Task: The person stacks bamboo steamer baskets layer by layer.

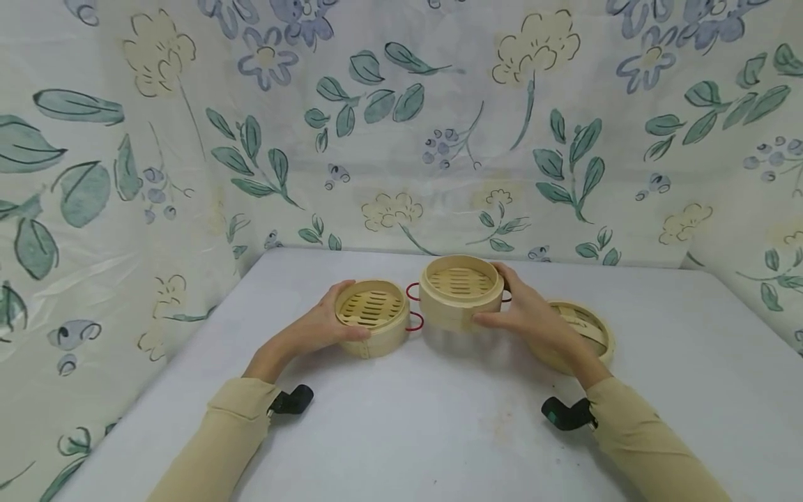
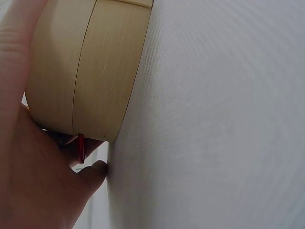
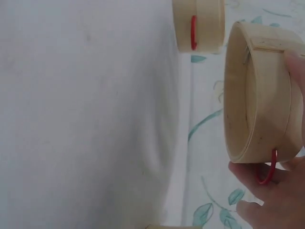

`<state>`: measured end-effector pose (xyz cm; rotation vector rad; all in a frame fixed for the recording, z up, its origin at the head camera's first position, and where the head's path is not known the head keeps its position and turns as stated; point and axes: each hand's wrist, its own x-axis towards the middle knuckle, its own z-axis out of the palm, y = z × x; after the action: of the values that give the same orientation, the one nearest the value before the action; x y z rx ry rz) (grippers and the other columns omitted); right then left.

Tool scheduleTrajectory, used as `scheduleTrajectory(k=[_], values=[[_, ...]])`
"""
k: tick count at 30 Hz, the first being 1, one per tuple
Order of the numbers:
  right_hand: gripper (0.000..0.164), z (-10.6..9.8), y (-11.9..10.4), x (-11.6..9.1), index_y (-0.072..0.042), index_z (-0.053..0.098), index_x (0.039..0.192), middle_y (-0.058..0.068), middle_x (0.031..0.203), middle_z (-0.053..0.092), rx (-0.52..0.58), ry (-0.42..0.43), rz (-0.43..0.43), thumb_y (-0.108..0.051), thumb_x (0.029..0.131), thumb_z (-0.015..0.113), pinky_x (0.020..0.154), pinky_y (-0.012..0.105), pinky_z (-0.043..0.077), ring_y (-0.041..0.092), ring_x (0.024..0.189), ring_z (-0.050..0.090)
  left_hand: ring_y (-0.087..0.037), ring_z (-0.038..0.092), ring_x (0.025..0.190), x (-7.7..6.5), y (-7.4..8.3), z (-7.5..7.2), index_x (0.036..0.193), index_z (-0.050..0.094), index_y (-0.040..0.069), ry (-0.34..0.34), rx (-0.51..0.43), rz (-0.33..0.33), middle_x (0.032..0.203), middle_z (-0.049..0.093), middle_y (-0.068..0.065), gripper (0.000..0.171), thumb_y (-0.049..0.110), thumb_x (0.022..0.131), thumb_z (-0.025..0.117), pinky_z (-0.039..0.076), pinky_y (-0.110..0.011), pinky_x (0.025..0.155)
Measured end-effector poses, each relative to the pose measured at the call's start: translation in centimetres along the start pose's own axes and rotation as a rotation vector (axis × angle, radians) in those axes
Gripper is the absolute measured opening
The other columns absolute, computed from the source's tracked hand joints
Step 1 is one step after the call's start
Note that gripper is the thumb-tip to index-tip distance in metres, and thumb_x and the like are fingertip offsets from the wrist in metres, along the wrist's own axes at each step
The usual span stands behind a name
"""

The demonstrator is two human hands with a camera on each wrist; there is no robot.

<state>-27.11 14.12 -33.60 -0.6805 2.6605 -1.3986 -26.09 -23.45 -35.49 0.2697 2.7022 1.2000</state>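
Two round bamboo steamer baskets with slatted floors and red loop handles are in the head view. My left hand [image 1: 318, 324] grips the left steamer basket [image 1: 384, 341] by its outer side, thumb at the front; its base rests on the white table. In the left wrist view this basket's wall [image 2: 102, 71] stands against the tabletop. My right hand [image 1: 527, 310] holds the other steamer basket [image 1: 448, 311] from its right side, thumb in front. That basket is raised off the table, its underside visible in the right wrist view [image 3: 240, 95]. Both baskets are roughly level.
A bamboo steamer lid [image 1: 574, 314] with a strap across its top lies on the table at the right, partly hidden by my right forearm. The white table [image 1: 408, 432] meets a flower-printed cloth [image 1: 439, 181] at the back and sides.
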Motion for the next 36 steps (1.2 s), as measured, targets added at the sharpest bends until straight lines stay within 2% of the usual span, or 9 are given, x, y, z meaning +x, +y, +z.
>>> scheduleTrajectory(k=[3,10,15,20,30,36], values=[[0.111,0.5,-0.5,0.4,-0.021,0.016,0.158,0.001,0.157,0.033,0.005,0.006,0.005,-0.055,0.075,0.081,0.118,0.056,0.018,0.022,0.147,0.026,-0.037,0.028,0.144,0.0,0.0,0.0,0.158,0.005,0.020,-0.002,0.003,-0.008,0.155,0.029,-0.018,0.119,0.052,0.073,0.081,0.018,-0.064,0.114],[0.102,1.8,-1.4,2.0,-0.018,0.023,0.155,0.004,0.151,0.040,0.008,0.020,-0.075,-0.044,0.077,0.083,0.111,0.056,0.033,0.026,0.137,0.040,-0.036,0.029,0.143,-0.1,0.1,0.0,0.158,0.004,0.020,-0.005,-0.007,-0.017,0.154,0.030,-0.017,0.119,0.051,0.073,0.081,0.020,-0.063,0.114],[0.097,2.8,-1.9,2.6,-0.015,0.026,0.154,0.007,0.150,0.042,0.006,0.003,-0.116,-0.038,0.079,0.083,0.110,0.054,0.035,0.027,0.136,0.041,-0.034,0.030,0.142,0.0,0.0,0.2,0.158,0.005,0.021,-0.006,-0.016,-0.022,0.153,0.032,-0.017,0.120,0.052,0.072,0.082,0.022,-0.062,0.114],[0.095,4.2,-2.3,3.6,-0.016,0.029,0.151,0.004,0.145,0.045,0.029,-0.004,-0.146,-0.036,0.077,0.085,0.107,0.053,0.038,0.024,0.131,0.045,-0.033,0.032,0.140,0.1,0.0,0.2,0.158,0.004,0.022,-0.006,-0.012,-0.027,0.152,0.033,-0.014,0.120,0.053,0.072,0.082,0.023,-0.061,0.114],[0.094,6.5,-3.3,5.0,-0.021,0.030,0.150,-0.003,0.144,0.047,0.022,-0.008,-0.157,-0.037,0.075,0.085,0.104,0.051,0.041,0.020,0.128,0.047,-0.031,0.032,0.139,0.1,0.0,0.3,0.156,0.008,0.022,-0.003,-0.049,-0.012,0.151,0.032,-0.012,0.117,0.051,0.071,0.083,0.025,-0.058,0.114],[0.094,7.9,-4.2,5.6,-0.026,0.029,0.150,-0.006,0.142,0.049,0.039,-0.016,-0.155,-0.042,0.075,0.084,0.104,0.052,0.041,0.019,0.129,0.048,-0.031,0.029,0.142,0.0,0.1,0.2,0.156,0.003,0.014,-0.008,-0.096,0.023,0.155,0.027,-0.013,0.120,0.045,0.073,0.084,0.021,-0.055,0.117]])
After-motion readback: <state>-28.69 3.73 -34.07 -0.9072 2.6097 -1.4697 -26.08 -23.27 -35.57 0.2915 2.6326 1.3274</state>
